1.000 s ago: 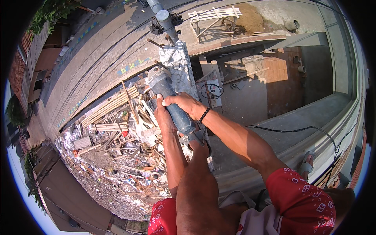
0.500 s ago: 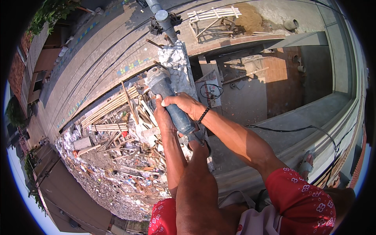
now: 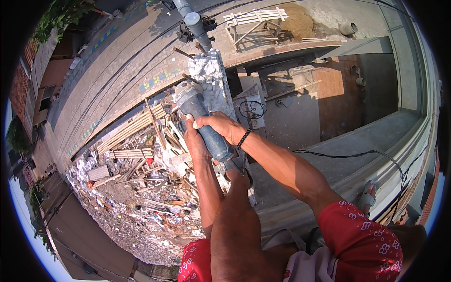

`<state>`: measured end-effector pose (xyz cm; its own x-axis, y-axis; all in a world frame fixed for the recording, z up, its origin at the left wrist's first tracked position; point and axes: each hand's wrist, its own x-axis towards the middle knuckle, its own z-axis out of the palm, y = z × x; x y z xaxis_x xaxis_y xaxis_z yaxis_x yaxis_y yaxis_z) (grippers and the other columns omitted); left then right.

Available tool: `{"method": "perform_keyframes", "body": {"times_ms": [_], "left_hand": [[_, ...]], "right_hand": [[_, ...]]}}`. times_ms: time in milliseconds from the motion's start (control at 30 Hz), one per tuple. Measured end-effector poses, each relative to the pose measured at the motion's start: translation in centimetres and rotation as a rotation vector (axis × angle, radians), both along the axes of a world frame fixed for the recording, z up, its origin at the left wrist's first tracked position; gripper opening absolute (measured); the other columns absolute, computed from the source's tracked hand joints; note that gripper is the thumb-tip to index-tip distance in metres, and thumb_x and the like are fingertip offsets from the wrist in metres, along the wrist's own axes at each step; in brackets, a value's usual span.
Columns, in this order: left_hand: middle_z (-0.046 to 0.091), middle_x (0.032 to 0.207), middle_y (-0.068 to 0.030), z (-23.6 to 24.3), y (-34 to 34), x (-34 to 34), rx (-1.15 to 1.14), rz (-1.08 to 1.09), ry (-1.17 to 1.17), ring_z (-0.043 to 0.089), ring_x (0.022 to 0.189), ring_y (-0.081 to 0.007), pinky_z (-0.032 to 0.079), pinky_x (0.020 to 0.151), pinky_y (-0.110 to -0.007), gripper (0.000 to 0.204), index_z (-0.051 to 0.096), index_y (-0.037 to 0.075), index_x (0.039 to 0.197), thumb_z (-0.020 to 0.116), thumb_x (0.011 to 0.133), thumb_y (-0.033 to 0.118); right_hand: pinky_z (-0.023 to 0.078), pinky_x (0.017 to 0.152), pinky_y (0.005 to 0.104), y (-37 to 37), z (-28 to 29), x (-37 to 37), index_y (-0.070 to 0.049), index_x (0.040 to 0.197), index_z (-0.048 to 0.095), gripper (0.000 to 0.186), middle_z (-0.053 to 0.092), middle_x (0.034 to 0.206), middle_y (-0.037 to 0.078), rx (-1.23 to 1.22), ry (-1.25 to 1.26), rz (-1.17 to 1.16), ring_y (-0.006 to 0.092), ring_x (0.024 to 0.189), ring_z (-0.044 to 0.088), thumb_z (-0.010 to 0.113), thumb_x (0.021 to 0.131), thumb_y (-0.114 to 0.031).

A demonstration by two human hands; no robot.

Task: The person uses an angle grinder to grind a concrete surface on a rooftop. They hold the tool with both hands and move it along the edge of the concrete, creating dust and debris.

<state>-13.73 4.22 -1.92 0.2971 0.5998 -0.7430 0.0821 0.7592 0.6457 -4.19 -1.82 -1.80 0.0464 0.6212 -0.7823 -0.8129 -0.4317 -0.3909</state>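
Both my hands are closed round the dark blue-grey body of an angle grinder (image 3: 217, 144), whose metal head points away from me. My left hand (image 3: 193, 140) wraps its left side, thumb along the body. Across the top and right side lies my right hand (image 3: 221, 127), a black beaded bracelet on that wrist. The grinder's head is beside a rusty steel bar (image 3: 190, 78) sticking out of rough, broken white concrete (image 3: 206, 66). Its disc is not clearly visible. Farther off, another steel bar (image 3: 183, 53) juts out to the left.
Far below on the left lie heaped timber and rubble (image 3: 145, 164). A utility pole (image 3: 195, 26) with cables rises beyond the concrete. To the right is a drop to a lower floor (image 3: 296, 115). A black cable (image 3: 347, 154) runs along the ledge near my sandalled foot (image 3: 367, 197).
The grinder's head has shifted very slightly left. My grip and posture look the same.
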Motion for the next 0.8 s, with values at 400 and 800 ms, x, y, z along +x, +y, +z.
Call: {"method": "perform_keyframes", "body": {"times_ms": [400,800], "left_hand": [[0.061,0.084,-0.0117,-0.64,0.20,-0.11,0.023,0.023,-0.034,0.061,0.068,-0.0183,0.051,0.060,-0.031,0.051,0.059,-0.005,0.099,0.052,0.095,0.045],[0.062,0.086,-0.0117,-0.54,0.07,0.03,0.013,0.078,-0.014,0.062,0.071,-0.0182,0.052,0.063,-0.032,0.051,0.058,-0.005,0.103,0.051,0.096,0.045]], "right_hand": [[0.053,0.066,0.0412,0.21,0.06,-0.12,0.011,0.105,0.060,0.056,0.064,0.092,0.018,-0.011,0.028,-0.005,0.0267,0.077,0.064,0.072,0.068,-0.030],[0.052,0.063,0.0393,0.19,0.21,0.37,0.007,0.100,0.063,0.050,0.064,0.088,0.016,0.004,0.064,0.028,0.0252,0.071,0.063,0.073,0.067,-0.030]]}}
